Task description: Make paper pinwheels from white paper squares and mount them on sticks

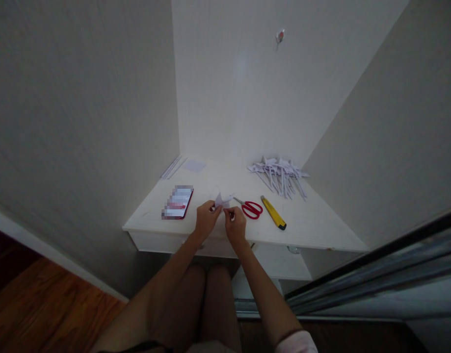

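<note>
My left hand [206,216] and my right hand [235,224] are close together over the front of a white desk [313,223]. Both pinch a small folded piece of white paper [223,199] between their fingertips. The paper sticks up a little above the fingers. Just right of my right hand lie red-handled scissors [251,208] and, beyond them, a yellow utility knife [273,212].
A pile of folded white paper pieces with long stems [280,174] lies at the back right of the desk. A phone in a red case [178,202] lies at the left. A white sheet [194,165] and thin strips [172,167] rest at the back left. Walls enclose the desk.
</note>
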`<state>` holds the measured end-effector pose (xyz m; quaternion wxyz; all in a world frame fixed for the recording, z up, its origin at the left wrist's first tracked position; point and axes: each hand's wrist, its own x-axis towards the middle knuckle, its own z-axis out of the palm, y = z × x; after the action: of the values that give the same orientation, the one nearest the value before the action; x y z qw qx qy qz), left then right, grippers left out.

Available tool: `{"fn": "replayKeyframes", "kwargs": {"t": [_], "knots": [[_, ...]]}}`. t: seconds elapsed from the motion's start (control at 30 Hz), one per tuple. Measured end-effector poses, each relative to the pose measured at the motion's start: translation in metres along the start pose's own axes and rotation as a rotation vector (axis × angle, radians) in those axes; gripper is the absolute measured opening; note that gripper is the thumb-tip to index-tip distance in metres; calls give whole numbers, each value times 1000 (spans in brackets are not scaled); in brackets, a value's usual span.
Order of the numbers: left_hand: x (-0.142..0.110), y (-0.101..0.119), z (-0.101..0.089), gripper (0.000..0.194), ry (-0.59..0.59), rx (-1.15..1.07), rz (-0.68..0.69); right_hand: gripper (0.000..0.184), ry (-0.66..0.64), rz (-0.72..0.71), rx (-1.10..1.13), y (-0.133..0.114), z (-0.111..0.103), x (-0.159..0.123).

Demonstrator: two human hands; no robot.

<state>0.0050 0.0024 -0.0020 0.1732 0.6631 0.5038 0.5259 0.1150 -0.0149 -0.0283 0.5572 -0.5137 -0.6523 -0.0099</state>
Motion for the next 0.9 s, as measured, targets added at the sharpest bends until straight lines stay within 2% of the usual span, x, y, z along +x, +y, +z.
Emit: {"fn": "replayKeyframes", "kwargs": {"t": [0.2, 0.47, 0.7, 0.9], "knots": [[0, -10, 7, 18, -7, 9, 48, 14, -33, 74, 42, 7, 5, 2], [2, -16, 12, 17, -36, 39, 34, 13, -56, 192, 75, 13, 10, 4], [3, -17, 12, 18, -41, 68, 15, 13, -62, 228, 80, 10, 10, 3], [3, -16, 12, 11, -59, 78, 30, 14, -53, 239, 77, 10, 10, 2]]}}
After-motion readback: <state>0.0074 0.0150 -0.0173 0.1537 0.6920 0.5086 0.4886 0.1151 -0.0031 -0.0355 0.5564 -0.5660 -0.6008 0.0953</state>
